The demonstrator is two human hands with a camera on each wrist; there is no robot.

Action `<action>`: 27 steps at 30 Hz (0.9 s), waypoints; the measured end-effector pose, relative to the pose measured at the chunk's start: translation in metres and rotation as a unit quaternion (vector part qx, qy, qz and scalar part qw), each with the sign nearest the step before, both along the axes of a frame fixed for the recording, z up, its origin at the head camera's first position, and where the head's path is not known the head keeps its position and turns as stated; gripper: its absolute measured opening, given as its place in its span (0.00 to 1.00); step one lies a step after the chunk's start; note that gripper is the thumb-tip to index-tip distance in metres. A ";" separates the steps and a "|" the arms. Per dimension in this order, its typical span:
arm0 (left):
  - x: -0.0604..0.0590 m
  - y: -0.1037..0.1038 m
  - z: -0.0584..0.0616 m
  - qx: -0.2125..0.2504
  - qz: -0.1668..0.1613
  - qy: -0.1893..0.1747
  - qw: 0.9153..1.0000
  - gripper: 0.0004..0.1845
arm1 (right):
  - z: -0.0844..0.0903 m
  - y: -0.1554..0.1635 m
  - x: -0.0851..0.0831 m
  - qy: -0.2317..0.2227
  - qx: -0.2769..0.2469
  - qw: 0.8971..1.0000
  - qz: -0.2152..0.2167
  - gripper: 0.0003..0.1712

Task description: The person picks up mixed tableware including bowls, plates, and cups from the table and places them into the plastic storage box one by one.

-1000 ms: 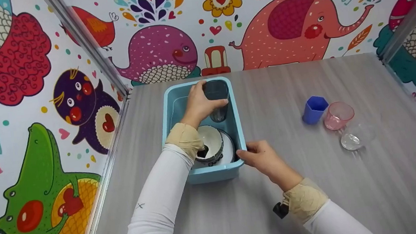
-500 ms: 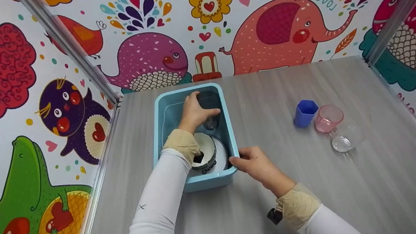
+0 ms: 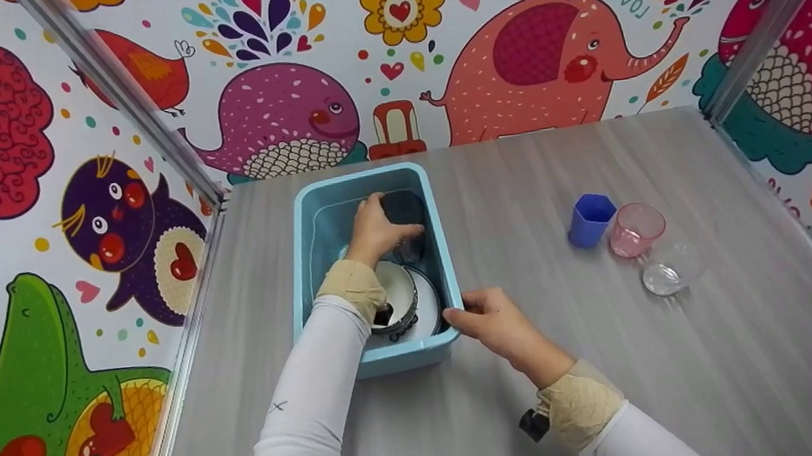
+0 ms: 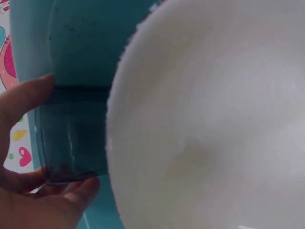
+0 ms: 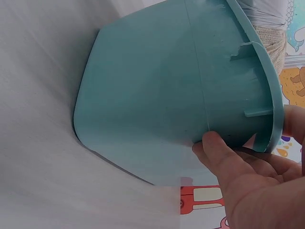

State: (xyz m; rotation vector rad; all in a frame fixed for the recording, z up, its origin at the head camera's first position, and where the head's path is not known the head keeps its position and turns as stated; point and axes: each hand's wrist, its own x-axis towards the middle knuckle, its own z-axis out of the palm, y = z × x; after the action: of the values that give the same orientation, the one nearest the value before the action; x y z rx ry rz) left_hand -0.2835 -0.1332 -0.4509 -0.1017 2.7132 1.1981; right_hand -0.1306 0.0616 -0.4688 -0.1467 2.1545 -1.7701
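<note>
My left hand [image 3: 375, 231] reaches into a light blue plastic tub [image 3: 407, 361] and holds a dark see-through cup [image 3: 403, 206] near the far right corner. In the left wrist view, thumb and fingers lie on opposite sides of that cup [image 4: 76, 133]. Whether its base touches the tub floor is hidden. Closer to me inside the tub sit a cream bowl [image 3: 400, 287] and a white dark-rimmed plate [image 3: 427, 303]. My right hand [image 3: 506, 326] grips the tub's near right corner. The right wrist view shows its fingers [image 5: 217, 148] against the outer wall under the rim.
Right of the tub, a blue hexagonal cup [image 3: 591, 220], a pink see-through cup [image 3: 636, 230] and a clear glass [image 3: 667, 275] stand close together on the grey wood-look table [image 3: 519, 174]. Printed cartoon panels [image 3: 524, 63] border the table at the back and sides.
My left hand has lowered the dark cup deeper into the tub. The right hand keeps its grip on the corner. The head view has shifted slightly.
</note>
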 end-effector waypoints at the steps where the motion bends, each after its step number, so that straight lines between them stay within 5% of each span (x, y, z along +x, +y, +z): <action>1: 0.001 0.000 -0.001 -0.002 -0.001 -0.002 1.000 0.52 | 0.000 0.000 0.000 0.000 0.001 1.000 -0.001 0.13; 27: 0.008 -0.001 -0.002 -0.027 -0.026 -0.022 0.999 0.55 | -0.005 -0.003 0.001 0.005 -0.016 1.000 -0.008 0.14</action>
State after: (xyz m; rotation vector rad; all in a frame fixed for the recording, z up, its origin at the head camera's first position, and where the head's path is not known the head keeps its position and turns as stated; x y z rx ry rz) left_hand -0.2752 -0.1345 -0.4530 -0.0625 2.6943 1.0954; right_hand -0.1296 0.0588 -0.4743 -0.1462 2.1404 -1.8187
